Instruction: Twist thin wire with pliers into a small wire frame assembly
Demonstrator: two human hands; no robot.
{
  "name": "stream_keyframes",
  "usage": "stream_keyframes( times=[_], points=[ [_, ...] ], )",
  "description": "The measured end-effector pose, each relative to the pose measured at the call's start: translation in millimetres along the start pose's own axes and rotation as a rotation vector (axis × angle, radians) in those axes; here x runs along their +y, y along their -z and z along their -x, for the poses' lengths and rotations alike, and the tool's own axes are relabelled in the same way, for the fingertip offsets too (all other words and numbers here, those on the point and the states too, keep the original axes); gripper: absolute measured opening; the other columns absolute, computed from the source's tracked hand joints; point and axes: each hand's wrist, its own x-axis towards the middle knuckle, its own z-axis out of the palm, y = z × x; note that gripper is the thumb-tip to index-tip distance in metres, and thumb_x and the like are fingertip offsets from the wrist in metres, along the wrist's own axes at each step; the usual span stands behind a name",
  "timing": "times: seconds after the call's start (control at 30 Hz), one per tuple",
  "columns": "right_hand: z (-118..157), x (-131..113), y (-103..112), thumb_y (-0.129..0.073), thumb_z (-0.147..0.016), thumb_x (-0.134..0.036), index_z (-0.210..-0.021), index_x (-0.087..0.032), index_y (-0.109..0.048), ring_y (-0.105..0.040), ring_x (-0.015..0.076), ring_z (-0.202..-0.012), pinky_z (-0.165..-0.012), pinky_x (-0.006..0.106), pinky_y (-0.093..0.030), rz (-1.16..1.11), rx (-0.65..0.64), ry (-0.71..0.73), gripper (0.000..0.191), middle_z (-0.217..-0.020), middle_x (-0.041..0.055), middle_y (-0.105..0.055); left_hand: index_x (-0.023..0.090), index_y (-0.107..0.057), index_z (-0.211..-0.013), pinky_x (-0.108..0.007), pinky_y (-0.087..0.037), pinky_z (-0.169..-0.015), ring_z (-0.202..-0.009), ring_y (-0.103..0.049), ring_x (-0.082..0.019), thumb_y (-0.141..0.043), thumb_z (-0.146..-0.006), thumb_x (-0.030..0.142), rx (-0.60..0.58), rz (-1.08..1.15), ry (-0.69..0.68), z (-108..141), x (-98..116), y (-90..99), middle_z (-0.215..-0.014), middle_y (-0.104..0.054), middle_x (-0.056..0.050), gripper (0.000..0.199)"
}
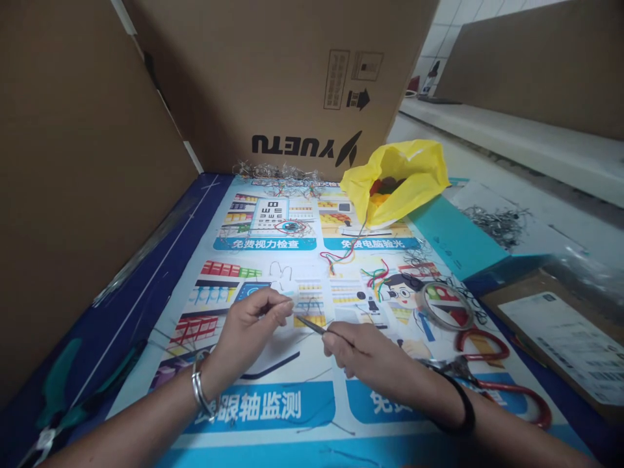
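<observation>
My left hand (257, 325) is closed in a pinch near the middle of the printed sheet. Whatever its fingertips hold is too small to make out; thin wire shows close by. In my right hand (363, 351) is a pair of dark, pointed tweezers (312, 324), with the tip just right of the left fingertips. A bent piece of wire (281, 270) lies on the sheet beyond the left hand. Loose wires (326, 416) are scattered nearer to me. Red-handled scissors (517, 393) lie beside my right forearm, which partly covers them.
A yellow bag (414, 175) stands open at the back right, near colored threads (377, 276). Clear tape (446, 305) lies right. Green-handled pliers (61, 380) lie at the left edge. Tangled wire (277, 172) lines the back, below a cardboard wall (292, 78). A package (565, 331) sits right.
</observation>
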Motion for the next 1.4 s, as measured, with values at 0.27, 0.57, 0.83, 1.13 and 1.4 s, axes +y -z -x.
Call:
stream_keyframes(
  times=[0.27, 0.57, 0.83, 1.13, 1.4],
  points=[
    [2, -1, -6, -0.031, -0.088, -0.055, -0.079, -0.016, -0.052, -0.053, 0.0089, -0.052, -0.046, 0.018, -0.040, -0.385, -0.105, -0.116, 0.045, -0.065, 0.0007, -0.054, 0.018, -0.061, -0.074, -0.023, -0.045, -0.064, -0.068, -0.056, -0.012, -0.057, -0.081, 0.024, -0.006, 0.028, -0.052, 1, 2, -0.7, -0.070, -0.061, 0.001, 0.010],
    [0, -4, -7, -0.032, -0.087, -0.056, -0.077, -0.015, -0.051, -0.048, 0.0066, -0.045, -0.041, 0.016, -0.037, -0.398, -0.084, -0.123, 0.047, -0.060, -0.0015, -0.050, 0.018, -0.062, -0.075, -0.023, -0.045, -0.067, -0.070, -0.058, -0.012, -0.056, -0.082, 0.024, -0.052, 0.014, -0.065, 2, 3, -0.9, -0.071, -0.063, 0.000, 0.011],
    [-1, -3, -9, -0.033, -0.086, -0.058, -0.076, -0.015, -0.051, -0.047, 0.0059, -0.042, -0.039, 0.016, -0.037, -0.485, -0.117, -0.133, 0.047, -0.057, -0.0034, -0.048, 0.017, -0.061, -0.072, -0.024, -0.046, -0.068, -0.070, -0.059, -0.012, -0.055, -0.082, 0.023, -0.036, -0.009, -0.080, 4, 7, -2.7, -0.072, -0.064, 0.000, 0.012],
    [0, -3, -11, -0.037, -0.082, -0.062, -0.075, -0.015, -0.050, -0.049, 0.0080, -0.042, -0.040, 0.018, -0.038, -0.624, -0.138, -0.166, 0.049, -0.054, -0.0033, -0.048, 0.018, -0.060, -0.075, -0.024, -0.046, -0.067, -0.070, -0.059, -0.013, -0.055, -0.083, 0.028, 0.017, -0.061, -0.066, 6, 7, -2.5, -0.073, -0.063, 0.000, 0.014],
    [-2, -3, -13, -0.037, -0.081, -0.062, -0.075, -0.015, -0.051, -0.048, 0.0075, -0.041, -0.040, 0.018, -0.037, -0.622, -0.149, -0.162, 0.049, -0.054, -0.0037, -0.049, 0.018, -0.061, -0.075, -0.023, -0.046, -0.066, -0.069, -0.058, -0.013, -0.056, -0.082, 0.026, 0.025, -0.090, -0.114, 5, 6, -2.6, -0.072, -0.063, 0.000, 0.012]
  ],
)
